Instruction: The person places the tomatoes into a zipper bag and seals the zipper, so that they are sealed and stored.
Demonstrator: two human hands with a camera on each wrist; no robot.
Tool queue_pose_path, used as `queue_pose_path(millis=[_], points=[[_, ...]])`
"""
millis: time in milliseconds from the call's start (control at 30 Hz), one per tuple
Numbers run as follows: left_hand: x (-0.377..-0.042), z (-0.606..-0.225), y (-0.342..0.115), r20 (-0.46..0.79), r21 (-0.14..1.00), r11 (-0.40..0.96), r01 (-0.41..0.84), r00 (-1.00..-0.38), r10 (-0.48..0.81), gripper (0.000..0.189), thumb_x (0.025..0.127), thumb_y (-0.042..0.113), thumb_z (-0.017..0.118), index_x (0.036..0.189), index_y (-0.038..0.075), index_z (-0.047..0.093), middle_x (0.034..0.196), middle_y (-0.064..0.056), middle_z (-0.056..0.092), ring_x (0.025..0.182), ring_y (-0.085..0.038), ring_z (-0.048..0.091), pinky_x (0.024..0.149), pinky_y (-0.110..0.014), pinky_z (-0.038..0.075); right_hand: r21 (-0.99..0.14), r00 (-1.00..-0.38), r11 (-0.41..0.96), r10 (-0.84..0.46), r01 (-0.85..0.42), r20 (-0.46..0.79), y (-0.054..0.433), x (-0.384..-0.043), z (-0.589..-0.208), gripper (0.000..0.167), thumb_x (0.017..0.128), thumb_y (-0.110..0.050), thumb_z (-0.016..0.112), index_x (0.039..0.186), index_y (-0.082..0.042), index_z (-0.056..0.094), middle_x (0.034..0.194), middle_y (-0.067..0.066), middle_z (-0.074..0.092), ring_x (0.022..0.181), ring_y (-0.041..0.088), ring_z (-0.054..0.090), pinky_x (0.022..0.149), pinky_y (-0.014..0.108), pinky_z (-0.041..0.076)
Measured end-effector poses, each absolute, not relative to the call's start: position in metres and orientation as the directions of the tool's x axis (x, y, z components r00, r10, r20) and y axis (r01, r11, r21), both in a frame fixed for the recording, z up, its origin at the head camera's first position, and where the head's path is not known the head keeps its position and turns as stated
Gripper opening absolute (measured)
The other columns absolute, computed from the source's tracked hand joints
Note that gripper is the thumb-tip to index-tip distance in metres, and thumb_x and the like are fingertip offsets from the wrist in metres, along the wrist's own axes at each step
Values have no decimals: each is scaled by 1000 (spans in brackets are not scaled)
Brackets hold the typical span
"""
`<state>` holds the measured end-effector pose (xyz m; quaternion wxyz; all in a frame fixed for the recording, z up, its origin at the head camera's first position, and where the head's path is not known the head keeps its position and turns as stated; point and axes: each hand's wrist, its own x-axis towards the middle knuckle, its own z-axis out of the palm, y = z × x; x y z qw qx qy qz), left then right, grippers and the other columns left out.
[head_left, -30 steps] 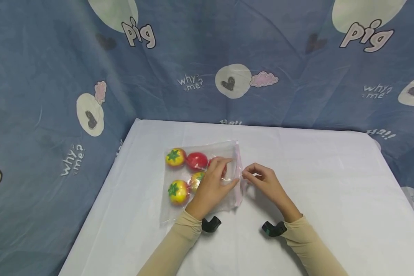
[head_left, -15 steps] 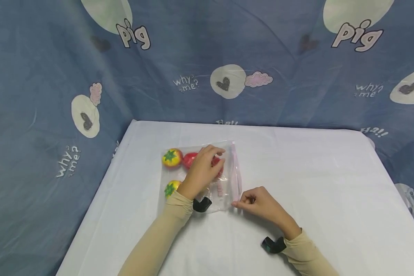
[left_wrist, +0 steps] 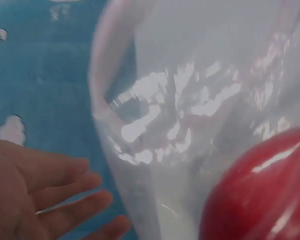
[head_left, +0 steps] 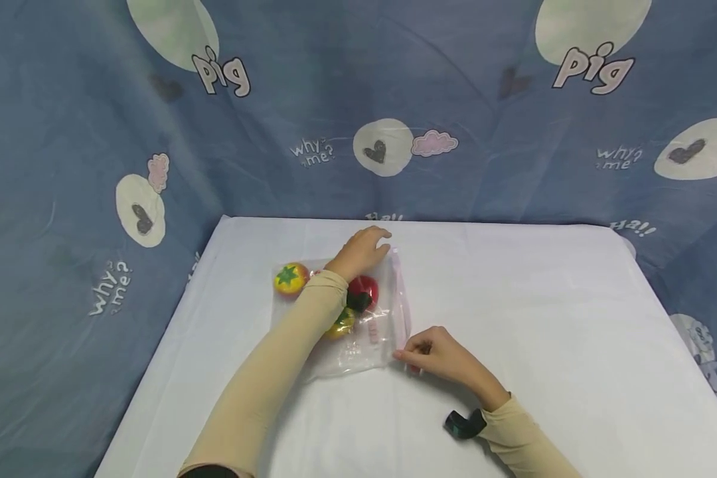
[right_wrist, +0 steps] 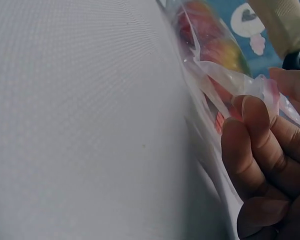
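A clear zip bag (head_left: 382, 332) with a pink strip along its right-hand edge lies on the white table. Inside it are toy fruits: a yellow-red one with a green leaf (head_left: 291, 279), a red one (head_left: 364, 290) and a yellow one (head_left: 342, 324); my left forearm covers others. My left hand (head_left: 357, 254) is at the bag's far right corner, its fingers (left_wrist: 90, 202) extended beside the plastic in the left wrist view. At the near right corner, my right hand (head_left: 439, 355) pinches the bag's edge between thumb and fingers.
The white table (head_left: 514, 292) extends to the right of the bag. A blue printed cloth (head_left: 454, 172) hangs behind the table and along its left side. A black wrist device (head_left: 465, 423) sits at my right wrist.
My left hand has moved away from me, over the fruits to the bag's far corner. My right hand has come down along the strip to the near corner and pinches it.
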<state>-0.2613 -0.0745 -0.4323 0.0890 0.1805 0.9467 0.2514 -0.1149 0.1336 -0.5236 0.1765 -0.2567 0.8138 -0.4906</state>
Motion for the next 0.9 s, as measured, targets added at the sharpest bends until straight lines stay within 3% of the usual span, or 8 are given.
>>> queue_pose_path(millis=[133, 233, 333, 467, 667, 900], points=[[-277, -439, -79, -233, 496, 824, 273, -873, 429, 49, 108, 21, 37, 151, 3, 51, 160, -15, 48, 154, -32, 37, 131, -43, 27, -893, -786, 368, -618, -259, -26, 132, -117, -524, 30, 97, -31, 72, 75, -11, 76, 63, 3, 71, 55, 4, 56, 53, 15, 42], [-285, -443, -82, -280, 491, 829, 269, -852, 442, 50, 108, 21, 33, 148, 0, 53, 156, -16, 52, 150, -32, 43, 128, -41, 32, -896, -774, 357, -633, -263, -25, 131, -117, -522, 28, 97, -28, 72, 77, -10, 76, 64, 2, 71, 55, 2, 56, 53, 14, 41], [-289, -442, -82, -279, 501, 822, 270, -849, 449, 46, 107, 20, 36, 138, -1, 62, 140, -18, 64, 127, -29, 59, 115, -39, 45, -897, -767, 348, -642, -274, -15, 131, -118, -520, 28, 97, -26, 72, 76, -9, 75, 63, 2, 71, 55, -1, 53, 53, 13, 38], [-292, -439, -81, -273, 513, 820, 254, -857, 436, 41, 107, 20, 39, 131, 1, 67, 127, -16, 67, 105, -26, 56, 100, -40, 49, -907, -758, 320, -653, -273, -2, 134, -119, -518, 25, 97, -23, 72, 76, -7, 74, 63, 6, 70, 54, -2, 49, 53, 13, 35], [-294, -436, -86, -256, 544, 804, 242, -864, 434, 37, 108, 23, 46, 125, 1, 69, 121, -17, 67, 102, -24, 55, 96, -40, 49, -913, -760, 310, -650, -265, 0, 143, -122, -512, 24, 98, -23, 70, 81, -7, 76, 67, 7, 72, 56, 0, 50, 54, 14, 37], [-297, -426, -95, -226, 616, 760, 205, -879, 420, 31, 108, 26, 50, 120, 2, 65, 114, -16, 64, 102, -26, 59, 90, -39, 51, -910, -798, 332, -603, -249, -2, 159, -126, -503, 20, 100, -21, 69, 90, -5, 77, 70, 4, 72, 66, 19, 65, 61, 19, 47]])
